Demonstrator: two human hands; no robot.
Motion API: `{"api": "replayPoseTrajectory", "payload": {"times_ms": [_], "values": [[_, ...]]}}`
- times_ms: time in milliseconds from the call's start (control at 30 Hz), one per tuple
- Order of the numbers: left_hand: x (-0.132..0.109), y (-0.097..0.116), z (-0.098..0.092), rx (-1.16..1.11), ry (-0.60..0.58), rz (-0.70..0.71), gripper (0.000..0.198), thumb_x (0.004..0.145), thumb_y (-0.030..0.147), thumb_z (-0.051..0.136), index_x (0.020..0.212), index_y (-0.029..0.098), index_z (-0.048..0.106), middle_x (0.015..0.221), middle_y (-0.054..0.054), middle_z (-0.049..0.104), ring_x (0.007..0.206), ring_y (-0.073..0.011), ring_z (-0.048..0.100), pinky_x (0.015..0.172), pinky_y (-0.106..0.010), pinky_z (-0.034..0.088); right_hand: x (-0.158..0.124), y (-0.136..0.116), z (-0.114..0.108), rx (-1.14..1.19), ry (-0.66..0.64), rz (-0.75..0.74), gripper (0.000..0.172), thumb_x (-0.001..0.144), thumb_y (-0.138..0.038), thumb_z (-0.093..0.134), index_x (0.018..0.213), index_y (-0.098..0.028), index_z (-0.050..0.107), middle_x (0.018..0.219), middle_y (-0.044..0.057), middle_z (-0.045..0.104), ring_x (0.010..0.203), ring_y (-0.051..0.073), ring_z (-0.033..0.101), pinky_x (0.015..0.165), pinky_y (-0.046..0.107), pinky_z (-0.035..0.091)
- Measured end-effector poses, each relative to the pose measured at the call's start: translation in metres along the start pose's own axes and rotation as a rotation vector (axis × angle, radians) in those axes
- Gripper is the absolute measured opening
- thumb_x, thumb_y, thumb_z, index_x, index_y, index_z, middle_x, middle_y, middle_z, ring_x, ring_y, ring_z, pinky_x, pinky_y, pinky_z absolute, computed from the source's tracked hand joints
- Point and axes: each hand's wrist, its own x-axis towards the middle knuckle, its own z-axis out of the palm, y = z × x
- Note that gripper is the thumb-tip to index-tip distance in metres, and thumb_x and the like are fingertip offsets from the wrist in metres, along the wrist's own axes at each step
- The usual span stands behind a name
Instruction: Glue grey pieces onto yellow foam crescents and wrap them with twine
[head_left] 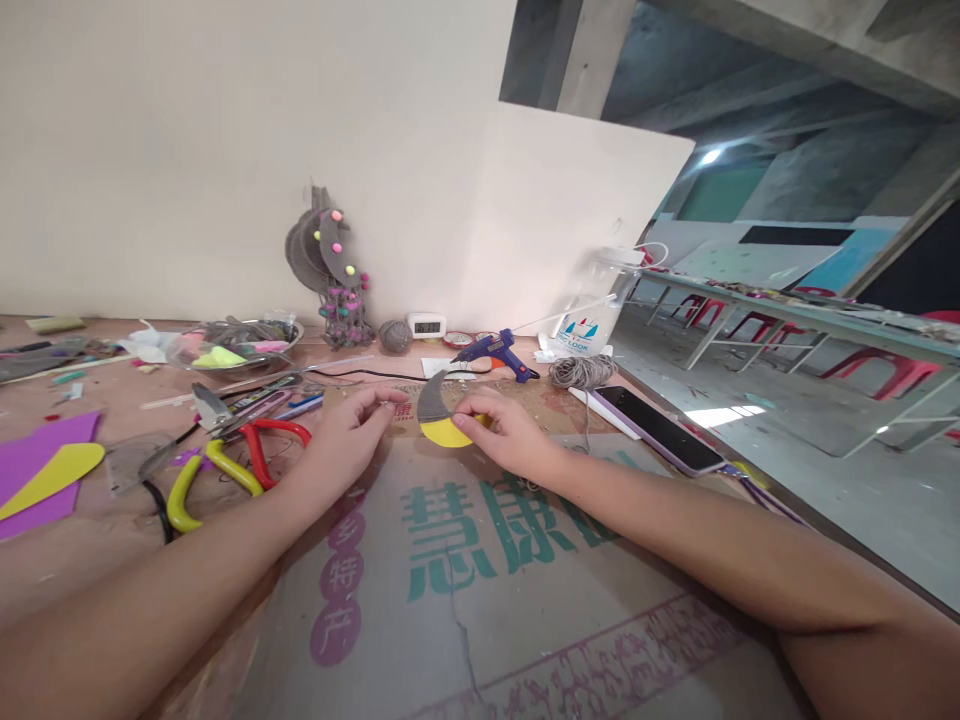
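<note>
My right hand (504,428) pinches a crescent moon cutout (442,432) between thumb and fingers. Its upper part is covered in grey yarn, while the lower curve is bare yellow. Just left of the crescent, and apart from it, my left hand (358,425) has thumb and index fingertips drawn together; whatever they may grip is too small to make out. Both hands are above a printed board (390,650) on the table. A ball of grey yarn (583,371) lies beyond my right hand, with a loose strand hanging from it.
Yellow-handled pliers (182,495) and red-handled pliers (259,455) lie left. Behind are a blue glue gun (495,350), small clock (427,326), decorated grey hanging (330,250) and bowl of scraps (232,345). A phone (667,430) lies right; purple foam sheet (49,460) far left.
</note>
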Motion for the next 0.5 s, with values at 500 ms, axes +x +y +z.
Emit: {"api": "replayPoseTrajectory", "payload": {"times_ms": [500], "values": [[-0.005, 0.012, 0.001, 0.105, -0.077, 0.098, 0.028, 0.074, 0.045, 0.054, 0.079, 0.021, 0.067, 0.076, 0.0, 0.066, 0.07, -0.0181, 0.057, 0.062, -0.026, 0.041, -0.001, -0.008, -0.002, -0.017, -0.076, -0.085, 0.02, 0.087, -0.028, 0.048, 0.072, -0.018, 0.058, 0.076, 0.004, 0.06, 0.078, 0.017, 0.051, 0.076, 0.03, 0.039]]}}
